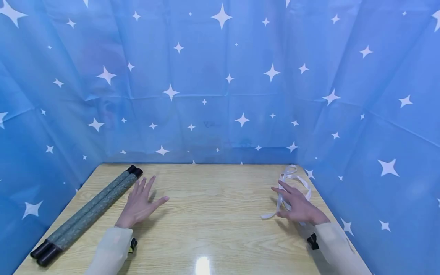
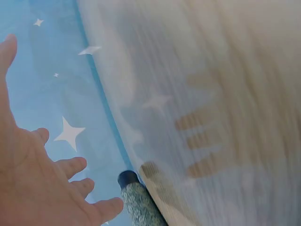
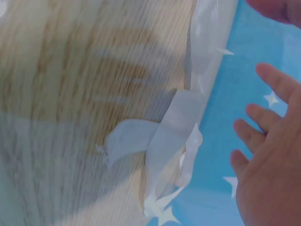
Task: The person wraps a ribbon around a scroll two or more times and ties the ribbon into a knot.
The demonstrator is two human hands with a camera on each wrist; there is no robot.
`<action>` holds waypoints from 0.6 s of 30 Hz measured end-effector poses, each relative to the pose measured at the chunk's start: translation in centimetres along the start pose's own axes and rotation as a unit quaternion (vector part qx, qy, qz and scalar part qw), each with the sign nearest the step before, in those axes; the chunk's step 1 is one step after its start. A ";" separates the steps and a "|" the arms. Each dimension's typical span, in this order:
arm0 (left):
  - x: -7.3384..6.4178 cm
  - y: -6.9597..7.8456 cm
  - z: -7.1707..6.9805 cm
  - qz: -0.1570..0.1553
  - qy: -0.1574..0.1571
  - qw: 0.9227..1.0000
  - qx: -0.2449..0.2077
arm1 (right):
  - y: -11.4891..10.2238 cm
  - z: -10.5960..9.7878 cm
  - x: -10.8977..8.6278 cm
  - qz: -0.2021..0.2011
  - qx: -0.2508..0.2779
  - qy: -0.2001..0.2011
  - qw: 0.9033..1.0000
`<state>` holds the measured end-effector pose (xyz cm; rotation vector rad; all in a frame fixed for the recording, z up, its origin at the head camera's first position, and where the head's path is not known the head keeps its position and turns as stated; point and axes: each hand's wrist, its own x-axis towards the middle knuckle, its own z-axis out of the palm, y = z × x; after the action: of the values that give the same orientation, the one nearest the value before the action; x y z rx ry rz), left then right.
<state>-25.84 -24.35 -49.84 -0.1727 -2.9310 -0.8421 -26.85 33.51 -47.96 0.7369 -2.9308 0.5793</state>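
Two long rolls covered in grey-green patterned material, with black end caps, lie side by side and slanting along the table's left side. My left hand hovers just right of them, its fingers spread and nothing in it. The left wrist view shows one roll's capped end beyond the fingertips. At the right, a loose white ribbon lies in loops on the table. Over it hangs my right hand, fingers extended, partly hiding the ribbon. In the right wrist view the ribbon lies apart from the fingers.
The pale wood-grain table reaches back to a blue curtain with white stars, which also hangs along the left and right sides. A bright light reflection shows near the table's front.
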 end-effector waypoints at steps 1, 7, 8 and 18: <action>0.0 0.1 0.1 0.001 -0.003 1.000 -0.008 | -0.1 0.1 0.0 0.000 0.005 -0.009 1.000; 0.0 1.4 0.6 -0.003 -0.028 0.998 -0.060 | -0.7 0.8 -0.1 -0.005 0.031 -0.052 0.998; -0.1 1.7 0.8 -0.004 -0.032 0.997 -0.069 | -0.9 1.0 -0.2 -0.004 0.033 -0.057 0.998; -0.3 3.8 2.3 -0.003 -0.055 0.987 -0.149 | -1.7 1.8 -0.1 -0.075 0.013 -0.034 0.997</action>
<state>-25.11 -19.95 -49.82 -0.2376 -2.8877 -1.3094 -25.92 31.50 -49.06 0.9887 -2.8990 0.5893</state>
